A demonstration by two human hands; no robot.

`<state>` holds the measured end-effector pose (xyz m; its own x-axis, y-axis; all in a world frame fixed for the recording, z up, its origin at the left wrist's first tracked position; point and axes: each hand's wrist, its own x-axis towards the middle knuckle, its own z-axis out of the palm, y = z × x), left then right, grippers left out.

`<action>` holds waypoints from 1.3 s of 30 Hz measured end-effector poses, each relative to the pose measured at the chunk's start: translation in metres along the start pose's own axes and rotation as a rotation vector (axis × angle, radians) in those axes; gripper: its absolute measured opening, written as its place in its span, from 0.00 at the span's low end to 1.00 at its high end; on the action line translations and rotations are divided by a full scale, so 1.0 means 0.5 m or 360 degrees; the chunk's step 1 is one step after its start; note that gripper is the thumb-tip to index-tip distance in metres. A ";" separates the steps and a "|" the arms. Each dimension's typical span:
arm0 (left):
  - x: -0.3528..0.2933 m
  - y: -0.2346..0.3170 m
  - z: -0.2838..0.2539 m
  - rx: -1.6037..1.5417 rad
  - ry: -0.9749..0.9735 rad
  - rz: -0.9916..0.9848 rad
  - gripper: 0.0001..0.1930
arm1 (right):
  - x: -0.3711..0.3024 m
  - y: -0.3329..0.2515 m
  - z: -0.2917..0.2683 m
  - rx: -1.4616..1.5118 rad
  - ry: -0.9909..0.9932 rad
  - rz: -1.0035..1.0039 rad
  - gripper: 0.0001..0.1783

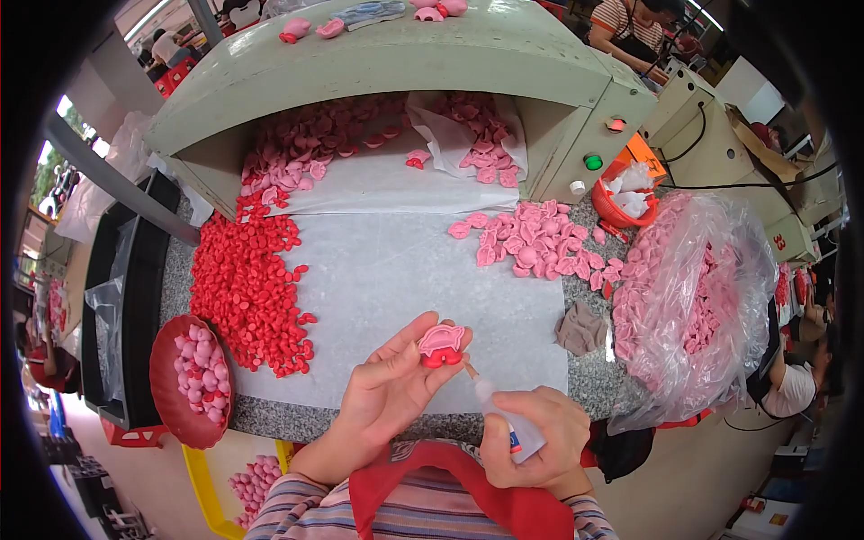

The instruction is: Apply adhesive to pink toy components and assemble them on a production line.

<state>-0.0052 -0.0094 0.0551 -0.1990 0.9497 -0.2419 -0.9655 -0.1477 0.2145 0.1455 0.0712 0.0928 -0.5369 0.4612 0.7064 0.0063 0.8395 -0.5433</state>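
Between the thumb and fingers of my left hand (pixel 385 389) is a small pink toy half-shell (pixel 441 340), its hollow side facing up, with a red two-lobed piece (pixel 442 359) at its lower edge. My right hand (pixel 556 430) is wrapped round a white squeeze bottle (pixel 522 436). The bottle's thin nozzle tip points up-left, close to the red piece; whether they touch I cannot tell. Both hands are over the near edge of a white sheet (pixel 378 292) on the speckled worktop. Left of them lies a heap of small red pieces (pixel 243 297).
Loose pink half-shells (pixel 531 238) lie at the sheet's far right. Beyond stands a pale green machine (pixel 378 63) with more shells inside. A red dish (pixel 166 396) of pink pieces is at left. At right are a grey cloth (pixel 580 328), an orange basket (pixel 614 211) and a clear bag (pixel 702 288).
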 end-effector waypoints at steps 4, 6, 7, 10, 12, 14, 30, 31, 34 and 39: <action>-0.003 0.005 0.004 0.0009 0.0046 -0.0020 0.19 | 0.000 -0.004 0.001 -0.0014 0.0039 0.0005 0.16; 0.001 0.002 0.012 0.0023 0.0067 -0.0023 0.19 | 0.000 -0.004 -0.011 -0.0025 0.0044 0.0017 0.16; 0.003 0.000 0.015 0.0034 0.0084 -0.0028 0.20 | 0.001 -0.006 -0.019 0.0015 -0.0009 0.0041 0.17; -0.001 0.001 0.012 0.0037 0.0103 -0.0025 0.19 | 0.002 -0.014 -0.013 0.0093 -0.0077 0.0078 0.16; -0.002 0.001 0.014 0.0048 0.0095 -0.0024 0.19 | 0.003 -0.016 -0.009 0.0119 -0.0077 0.0098 0.15; -0.003 0.001 0.014 0.0062 0.0092 -0.0022 0.19 | 0.003 -0.015 -0.005 0.0124 -0.0036 0.0077 0.15; -0.003 0.002 0.011 0.0049 0.0093 -0.0017 0.19 | 0.002 -0.009 0.003 0.0122 -0.0033 0.0067 0.14; -0.003 0.002 0.011 0.0046 0.0088 -0.0014 0.19 | 0.002 -0.010 0.002 0.0122 -0.0034 0.0080 0.14; -0.003 0.002 0.011 0.0055 0.0091 -0.0017 0.19 | 0.002 -0.011 0.000 0.0120 -0.0033 0.0085 0.14; -0.003 0.001 0.011 0.0061 0.0088 -0.0014 0.19 | 0.001 -0.012 -0.002 0.0106 -0.0035 0.0072 0.15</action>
<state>-0.0045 -0.0094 0.0607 -0.2007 0.9341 -0.2953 -0.9602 -0.1278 0.2482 0.1461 0.0666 0.0968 -0.5559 0.4909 0.6708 -0.0252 0.7967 -0.6039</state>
